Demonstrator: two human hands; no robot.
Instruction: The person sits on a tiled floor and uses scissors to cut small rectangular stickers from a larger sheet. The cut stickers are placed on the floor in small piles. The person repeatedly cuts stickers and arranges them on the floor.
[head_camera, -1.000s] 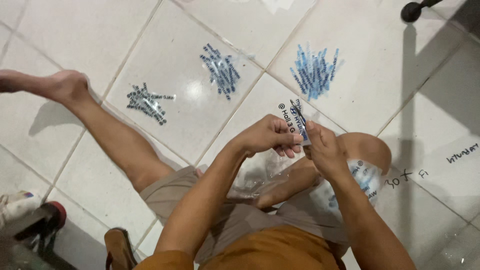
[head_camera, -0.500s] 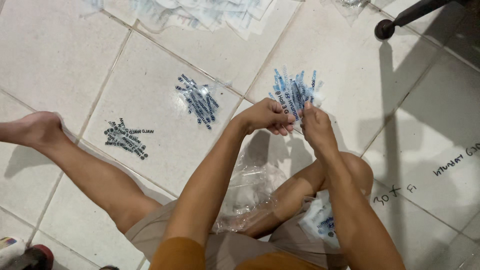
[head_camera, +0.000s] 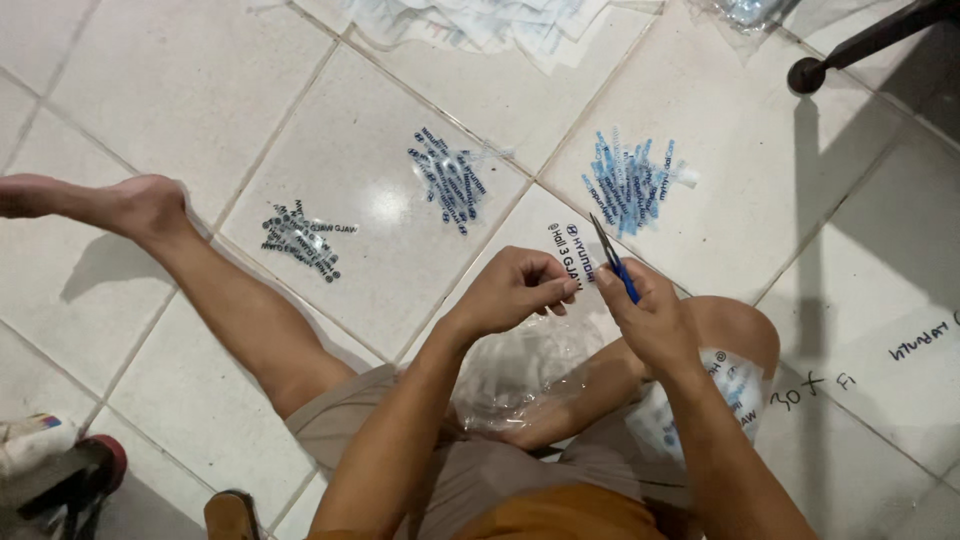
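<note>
Head view: you're seated on the tiled floor (head_camera: 180, 90), trimming a printed clear strip (head_camera: 572, 256).
Since a second ago the view shifted up; both hands dropped back toward your knee. Left hand (head_camera: 515, 290) pinches the strip, right hand (head_camera: 650, 318) grips blue scissors (head_camera: 612, 262), blades nearly closed at its edge. Plastic bag (head_camera: 520, 375) in lap; three sticker piles (head_camera: 628, 182) well clear.

Looks like a home floor doubling as my workspace: I'm sitting barefoot on glossy white floor tiles (head_camera: 130, 80), sorted piles of clear printed strips (head_camera: 448, 178) laid out, chair leg (head_camera: 860, 45) nearby, pen scribbles (head_camera: 815, 392) on tiles.
</note>
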